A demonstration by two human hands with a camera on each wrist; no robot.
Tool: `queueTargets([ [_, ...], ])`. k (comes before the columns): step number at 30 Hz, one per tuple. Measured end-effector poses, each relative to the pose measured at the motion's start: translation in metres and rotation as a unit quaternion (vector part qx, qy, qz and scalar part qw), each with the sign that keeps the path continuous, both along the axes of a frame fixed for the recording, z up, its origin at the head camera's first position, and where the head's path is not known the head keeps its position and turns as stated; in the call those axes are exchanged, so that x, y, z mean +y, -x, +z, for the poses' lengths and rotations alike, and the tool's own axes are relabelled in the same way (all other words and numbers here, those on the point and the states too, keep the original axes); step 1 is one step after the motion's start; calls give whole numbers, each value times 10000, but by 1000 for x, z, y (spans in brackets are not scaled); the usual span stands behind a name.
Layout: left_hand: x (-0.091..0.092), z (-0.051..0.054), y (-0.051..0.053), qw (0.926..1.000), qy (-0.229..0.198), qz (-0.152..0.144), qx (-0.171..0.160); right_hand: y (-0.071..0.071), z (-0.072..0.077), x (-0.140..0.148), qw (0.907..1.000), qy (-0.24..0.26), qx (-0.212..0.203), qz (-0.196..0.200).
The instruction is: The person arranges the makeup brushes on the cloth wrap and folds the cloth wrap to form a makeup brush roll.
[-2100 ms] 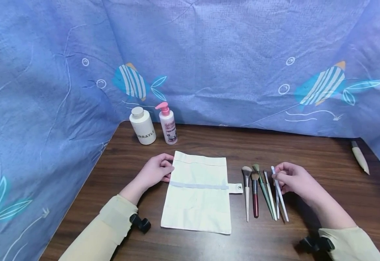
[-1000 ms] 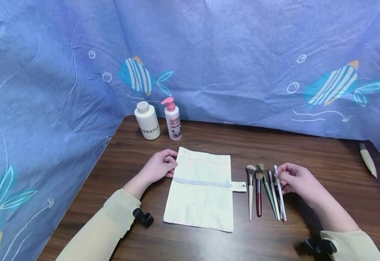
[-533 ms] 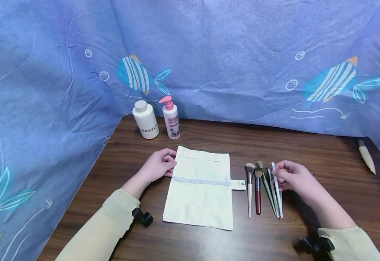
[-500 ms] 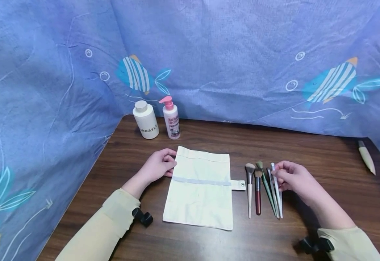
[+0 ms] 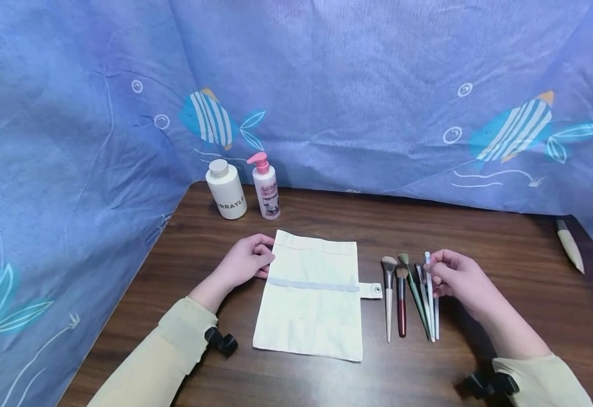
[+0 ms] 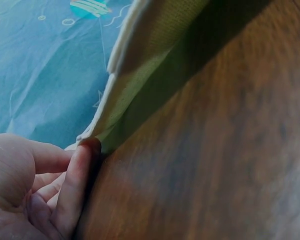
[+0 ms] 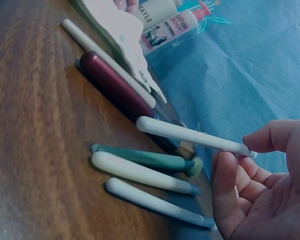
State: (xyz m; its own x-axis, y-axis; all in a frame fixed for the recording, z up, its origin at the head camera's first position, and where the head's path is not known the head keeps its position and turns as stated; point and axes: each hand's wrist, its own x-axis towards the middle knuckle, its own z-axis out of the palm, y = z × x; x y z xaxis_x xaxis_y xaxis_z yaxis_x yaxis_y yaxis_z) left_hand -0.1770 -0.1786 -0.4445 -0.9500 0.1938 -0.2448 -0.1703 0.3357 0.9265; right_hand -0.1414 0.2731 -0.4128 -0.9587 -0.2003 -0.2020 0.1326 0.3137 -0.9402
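My right hand (image 5: 454,277) pinches a white makeup brush (image 7: 190,136) near its head between thumb and fingertips. In the right wrist view the brush's handle is raised off the table. Beneath it lie a green brush (image 7: 145,157), a cream-handled brush (image 7: 140,172) and another white brush (image 7: 155,202). A dark red brush (image 5: 402,311) and a beige-handled brush (image 5: 389,305) lie further left. My left hand (image 5: 245,260) pinches the left edge of a cream cloth brush roll (image 5: 308,322), that edge lifted in the left wrist view. The roll's snap tab (image 5: 369,290) points toward the brushes.
A white bottle (image 5: 226,192) and a pink-topped pump bottle (image 5: 267,192) stand at the back left of the wooden table (image 5: 479,234). One beige pointed object (image 5: 571,249) lies at the far right. A blue fish-print cloth (image 5: 367,85) hangs behind.
The lower end of the white brush in my right hand has swung left, over the neighbouring brushes. My left hand keeps its hold on the roll's edge. The head view has shifted slightly.
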Motion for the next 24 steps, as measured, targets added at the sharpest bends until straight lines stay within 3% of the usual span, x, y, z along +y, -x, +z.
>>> queueTargets([
  [7, 1, 0, 0, 10000, 28, -11, -71, 4, 0, 1, 10000, 41, 2, 10],
  [15, -3, 2, 0, 9999, 61, 106, -30, 20, 14, -12, 9998, 73, 135, 103],
  [24, 0, 3, 0, 9999, 103, 87, -78, 22, 15, -20, 9996, 270, 43, 86],
])
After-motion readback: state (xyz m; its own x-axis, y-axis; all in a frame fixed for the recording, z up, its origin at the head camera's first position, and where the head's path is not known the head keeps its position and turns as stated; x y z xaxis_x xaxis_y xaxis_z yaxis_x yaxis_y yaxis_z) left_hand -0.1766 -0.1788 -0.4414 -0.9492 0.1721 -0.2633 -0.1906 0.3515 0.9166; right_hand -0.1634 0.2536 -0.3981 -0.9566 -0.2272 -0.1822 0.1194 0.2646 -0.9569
